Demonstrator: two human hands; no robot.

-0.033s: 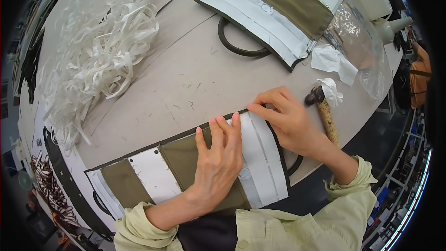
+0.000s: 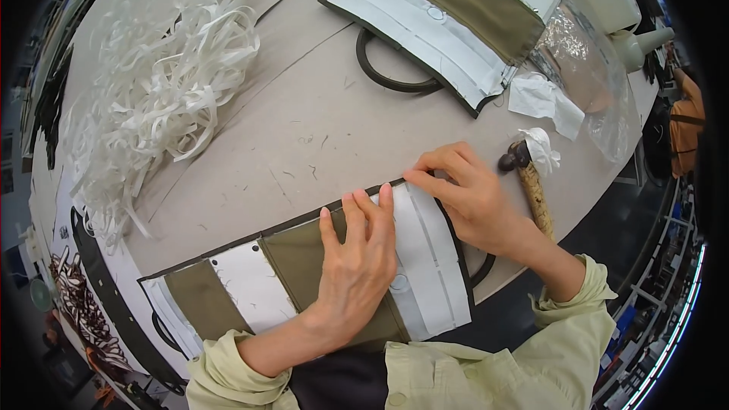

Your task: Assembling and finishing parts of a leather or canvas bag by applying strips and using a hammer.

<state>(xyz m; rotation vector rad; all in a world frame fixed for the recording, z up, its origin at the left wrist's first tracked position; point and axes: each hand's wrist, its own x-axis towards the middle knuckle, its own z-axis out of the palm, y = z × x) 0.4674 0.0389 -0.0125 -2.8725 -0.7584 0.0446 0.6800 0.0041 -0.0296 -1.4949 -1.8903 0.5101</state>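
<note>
The olive and white fabric panel (image 2: pixel 304 273) lies flat at the near edge of the table (image 2: pixel 319 121). The left hand (image 2: pixel 357 258) presses on it with open fingers. The right hand (image 2: pixel 467 197) pinches its top edge.

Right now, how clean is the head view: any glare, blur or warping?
Head view: sharp and evenly lit at both hands, left hand and right hand; glare only on the plastic sheet; table edges bow from fisheye; corners black.
</note>
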